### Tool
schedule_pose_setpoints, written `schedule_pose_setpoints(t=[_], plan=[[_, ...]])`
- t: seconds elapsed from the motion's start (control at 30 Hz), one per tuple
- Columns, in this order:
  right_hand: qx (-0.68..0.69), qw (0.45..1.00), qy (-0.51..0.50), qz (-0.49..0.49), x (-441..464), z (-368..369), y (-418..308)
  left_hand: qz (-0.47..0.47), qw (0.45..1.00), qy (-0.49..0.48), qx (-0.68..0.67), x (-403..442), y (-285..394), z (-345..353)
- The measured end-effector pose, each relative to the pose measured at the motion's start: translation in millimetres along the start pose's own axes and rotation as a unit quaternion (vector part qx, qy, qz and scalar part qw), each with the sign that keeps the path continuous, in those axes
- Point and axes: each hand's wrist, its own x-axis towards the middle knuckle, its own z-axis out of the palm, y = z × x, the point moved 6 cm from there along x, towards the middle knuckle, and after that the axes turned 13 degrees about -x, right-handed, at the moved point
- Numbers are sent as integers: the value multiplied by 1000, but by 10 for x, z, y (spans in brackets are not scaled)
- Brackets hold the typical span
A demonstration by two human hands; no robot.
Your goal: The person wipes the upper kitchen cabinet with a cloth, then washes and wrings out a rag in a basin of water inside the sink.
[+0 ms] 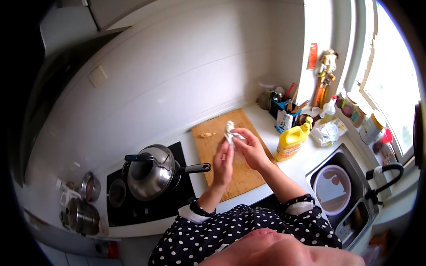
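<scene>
Over the wooden cutting board (213,155), both of my hands meet around a small crumpled whitish item (229,133), too small to identify. My right hand (248,148) pinches it from the right side. My left hand (223,164) is raised close on its left, with fingertips near its lower end; whether they grip it is unclear. A small light-brown piece (207,134) lies on the board's upper left part, apart from both hands.
Left of the board, a lidded pan (151,173) sits on the black stove (116,213), its handle pointing toward the board. A yellow bottle (292,141) stands at the board's right. Further right are a utensil holder (284,113) and a sink (310,175) holding a basin (332,189).
</scene>
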Motion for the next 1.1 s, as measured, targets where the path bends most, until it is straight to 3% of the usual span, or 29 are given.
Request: schedule_pose_setpoints(t=[0.03,0.1,0.17,0.2,0.23,0.27,0.3,0.33,0.37,0.43,0.5,0.53,0.63,0.67,0.77,0.8,0.9,0.93,1.03,1.07,1.1], plan=[[-79,997,-17,-5,33,-1,-51,-17,1000,-7,-15,21,100,-29],[-203,977,-32,-58,175,-76,-340,51,995,-48,75,22,288,-97],[-288,944,13,-159,429,-240,-1013,58,993,-36,94,-73,506,-125],[-339,901,82,-257,569,-358,-1391,21,997,-24,70,-150,485,-232],[-304,908,126,-260,695,-441,-1779,16,997,-15,74,-228,478,-315],[-366,857,233,-278,795,-536,-2198,13,997,-4,78,-286,453,-385],[-450,694,293,-479,1104,-813,-2558,8,996,9,83,-350,440,-444],[-353,749,291,-480,1246,-977,-2879,7,996,16,91,-404,455,-470],[-428,665,387,-475,1316,-1018,-3208,7,995,24,99,-446,478,-479],[-440,517,481,-555,1425,-993,-3775,13,992,42,115,-515,490,-487],[-463,512,469,-551,1585,-979,-4008,23,989,58,136,-567,495,-488],[-478,562,466,-488,1820,-1044,-4019,14,989,56,139,-580,526,-447],[-515,469,503,-512,2099,-838,-3829,25,986,66,149,-616,538,-449],[-534,411,514,-531,2075,-790,-3775,31,986,70,148,-628,529,-474],[-472,530,395,-583,1926,-920,-3876,46,983,85,156,-668,509,-557],[-430,643,412,-482,1914,-1043,-4008,46,981,95,161,-672,491,-580],[-394,619,402,-549,2049,-982,-4044,32,981,108,157,-661,379,-573],[-470,526,391,-591,2070,-836,-3979,23,984,103,146,-637,316,-557],[-443,573,409,-556,1938,-867,-4093,7,987,88,137,-589,287,-462],[-443,692,362,-441,1934,-925,-4184,6,987,83,137,-570,293,-430],[-421,666,345,-510,2025,-939,-4194,11,987,84,139,-560,288,-428]])
